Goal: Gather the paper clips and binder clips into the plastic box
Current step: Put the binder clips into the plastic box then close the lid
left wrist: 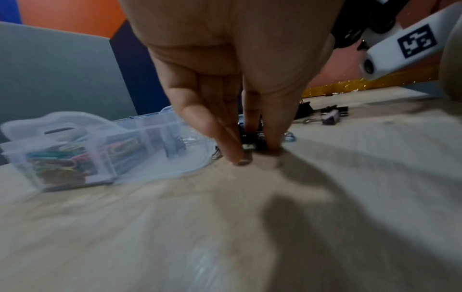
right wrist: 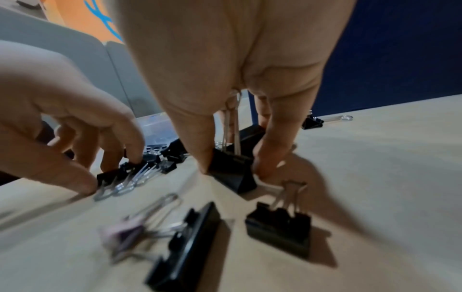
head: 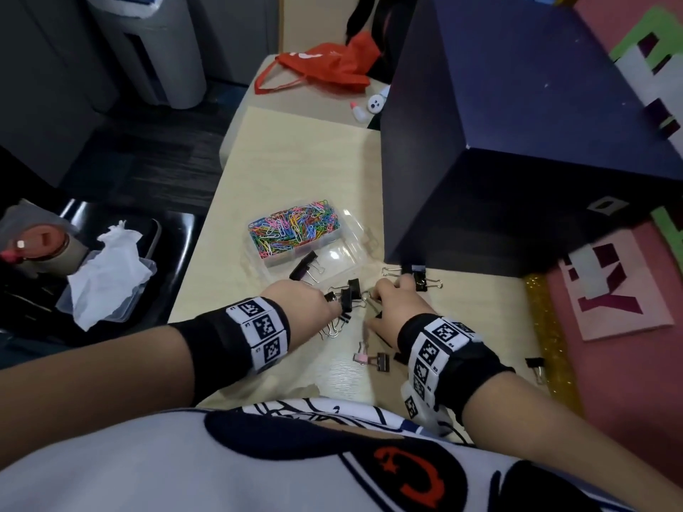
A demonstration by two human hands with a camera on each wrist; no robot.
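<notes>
"What did the left hand hold?"
"It pinched small black binder clips on the table, beside the plastic box."
"And the right hand?"
"Thumb and fingers clamped a large black binder clip."

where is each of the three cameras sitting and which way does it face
Head: on the head, looking down at the table, both forearms, shirt.
Left wrist: low behind the left hand, facing the plastic box.
Right wrist: behind the right hand, fingers pinching a black binder clip.
Shared: both wrist views show the pink binder clip.
</notes>
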